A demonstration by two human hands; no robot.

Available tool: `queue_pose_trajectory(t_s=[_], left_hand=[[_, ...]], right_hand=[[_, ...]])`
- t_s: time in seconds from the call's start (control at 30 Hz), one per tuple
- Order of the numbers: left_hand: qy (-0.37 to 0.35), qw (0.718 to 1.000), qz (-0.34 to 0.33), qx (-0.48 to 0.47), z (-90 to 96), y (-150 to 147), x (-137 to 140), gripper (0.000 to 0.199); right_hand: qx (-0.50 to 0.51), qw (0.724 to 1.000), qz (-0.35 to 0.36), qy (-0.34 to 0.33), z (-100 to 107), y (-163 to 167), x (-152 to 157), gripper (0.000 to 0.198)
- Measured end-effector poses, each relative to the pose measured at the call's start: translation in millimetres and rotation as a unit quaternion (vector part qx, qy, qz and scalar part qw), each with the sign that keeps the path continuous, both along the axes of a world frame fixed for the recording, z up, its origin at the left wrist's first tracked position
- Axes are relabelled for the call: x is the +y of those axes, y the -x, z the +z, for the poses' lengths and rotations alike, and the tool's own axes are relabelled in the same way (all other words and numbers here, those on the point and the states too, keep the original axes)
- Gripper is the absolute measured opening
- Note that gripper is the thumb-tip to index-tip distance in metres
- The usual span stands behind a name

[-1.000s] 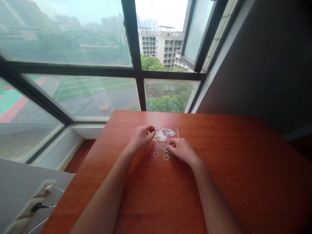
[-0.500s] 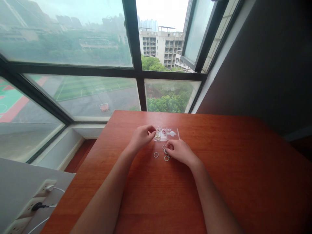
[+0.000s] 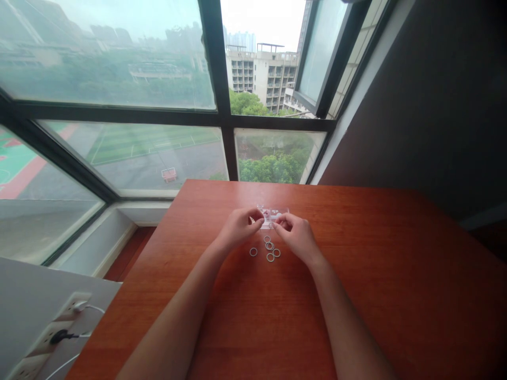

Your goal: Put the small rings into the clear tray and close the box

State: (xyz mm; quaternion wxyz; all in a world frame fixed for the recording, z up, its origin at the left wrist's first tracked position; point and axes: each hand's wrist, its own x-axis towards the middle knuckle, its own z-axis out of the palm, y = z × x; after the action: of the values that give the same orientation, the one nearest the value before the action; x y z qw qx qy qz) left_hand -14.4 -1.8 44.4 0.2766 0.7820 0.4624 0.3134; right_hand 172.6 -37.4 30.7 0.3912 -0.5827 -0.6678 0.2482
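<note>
The left hand [image 3: 242, 228] and the right hand [image 3: 295, 233] are facing each other over the counter [image 3: 261, 322], their fingertips near but apart. The right hand is pinching a pale ring [image 3: 269, 225] between its thumb and fingers, holding it on the side toward the left hand. The left hand is curling its thumb and fingers together at the near end of a clear plastic box [image 3: 266, 224] (whether it is gripping anything, I cannot tell). The box is lying between and just beyond both hands, partly hidden by them, and a small pink thing [image 3: 266, 214] is showing in it. Closer to the person than the fingertips, a cluster of loose rings [image 3: 270, 246] is resting on the counter, in front of the gap between the hands and toward the right one. One separate ring [image 3: 253, 256] is lying below the left hand, a little apart from the cluster. Well beyond the hands, a dark window frame [image 3: 227, 121] is standing past the counter's far edge, and a pale building [image 3: 273, 79] is showing through the opening.
</note>
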Motion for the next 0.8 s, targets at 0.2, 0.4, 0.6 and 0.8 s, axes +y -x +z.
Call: queue_pose_trajectory(t_s=[0.2, 0.4, 0.6, 0.8], left_hand=[[0.026, 0.998, -0.026, -0.043, 4.0, -5.9, -4.2, 0.015], [0.021, 0.998, -0.037, -0.051, 2.2, -10.1, -4.8, 0.013], [-0.009, 0.999, -0.028, -0.04, 0.2, -10.8, -3.2, 0.01], [-0.035, 0.998, 0.041, -0.035, -1.2, -7.9, -0.8, 0.01]], right_hand=[[0.026, 1.0, -0.012, -0.008, 1.7, 0.3, -1.0, 0.013], [0.021, 1.0, -0.014, -0.006, 0.7, 3.3, -0.5, 0.015], [0.007, 1.0, -0.018, -0.006, -0.6, 3.2, 0.1, 0.015], [-0.053, 0.997, -0.063, 0.003, -5.2, -2.0, 3.2, 0.013]])
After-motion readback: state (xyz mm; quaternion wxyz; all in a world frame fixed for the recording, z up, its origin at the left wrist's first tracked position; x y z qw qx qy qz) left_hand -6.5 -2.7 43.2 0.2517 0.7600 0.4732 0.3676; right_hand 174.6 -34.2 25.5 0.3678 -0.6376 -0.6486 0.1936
